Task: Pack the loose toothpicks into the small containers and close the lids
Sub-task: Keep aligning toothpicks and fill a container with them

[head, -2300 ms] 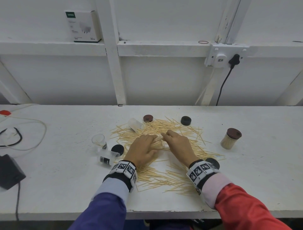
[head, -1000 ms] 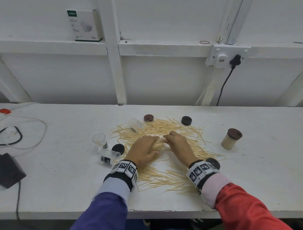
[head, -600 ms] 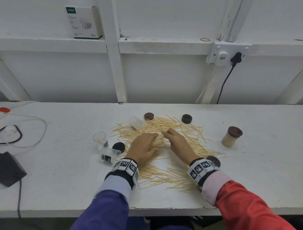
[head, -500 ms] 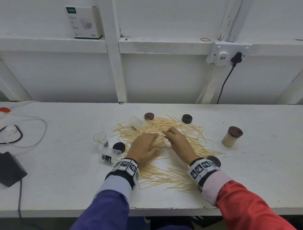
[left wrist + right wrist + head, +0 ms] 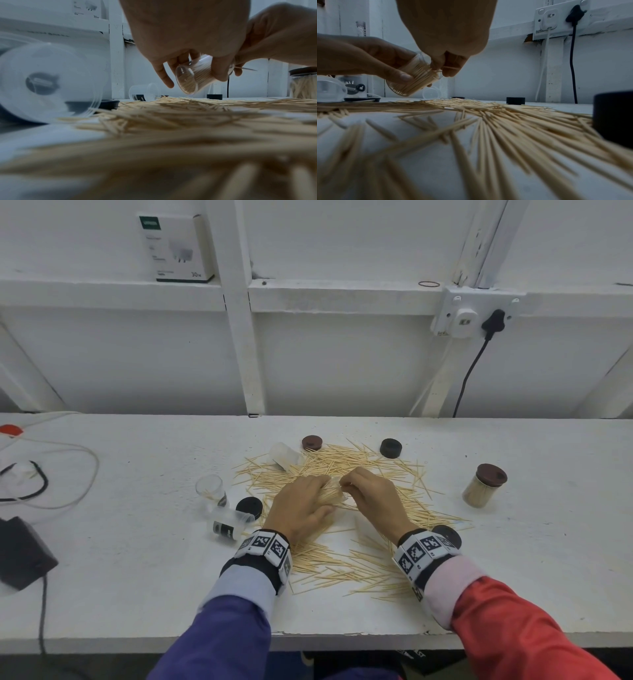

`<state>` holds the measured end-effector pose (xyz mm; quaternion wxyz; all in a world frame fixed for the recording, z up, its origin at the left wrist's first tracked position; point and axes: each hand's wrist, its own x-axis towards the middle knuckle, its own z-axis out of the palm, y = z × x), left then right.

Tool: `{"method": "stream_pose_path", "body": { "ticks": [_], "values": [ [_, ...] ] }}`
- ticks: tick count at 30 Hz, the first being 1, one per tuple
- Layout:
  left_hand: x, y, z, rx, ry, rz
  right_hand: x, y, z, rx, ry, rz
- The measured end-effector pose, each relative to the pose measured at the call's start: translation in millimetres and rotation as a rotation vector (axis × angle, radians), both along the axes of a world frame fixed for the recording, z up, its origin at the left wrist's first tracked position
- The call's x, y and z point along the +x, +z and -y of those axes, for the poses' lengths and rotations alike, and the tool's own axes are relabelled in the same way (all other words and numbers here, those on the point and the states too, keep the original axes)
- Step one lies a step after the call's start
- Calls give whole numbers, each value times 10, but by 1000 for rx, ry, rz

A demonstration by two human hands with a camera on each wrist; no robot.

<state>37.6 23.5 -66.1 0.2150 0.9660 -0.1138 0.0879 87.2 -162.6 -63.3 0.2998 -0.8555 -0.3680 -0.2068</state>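
Toothpicks (image 5: 346, 463) lie scattered mid-desk (image 5: 137, 577). Left hand (image 5: 301, 505) grips a clear container (image 5: 193, 78), tilted, packed with picks, held above the heap; right hand (image 5: 373, 494) pinches picks at its mouth. Filled brown-lidded jar (image 5: 484, 486) stands apart at right. Box (image 5: 176, 248) on the ledge reads "30w". Bare desk both sides; front edge near the wrists.

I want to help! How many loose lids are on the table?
4: brown lid and black lid behind the toothpicks, third lid beside the left hand, fourth lid near the right hand. Some may be hidden.
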Motion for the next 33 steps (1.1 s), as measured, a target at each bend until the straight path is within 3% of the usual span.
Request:
{"method": "stream_pose_path", "body": {
  "ticks": [19,33],
  "values": [
    [-1,5,4,-31,-35,-22,29,-11,23,19,24,79],
    [-20,31,30,-54,-78,-26,33,-22,1,45,10,3]
  ]
}}
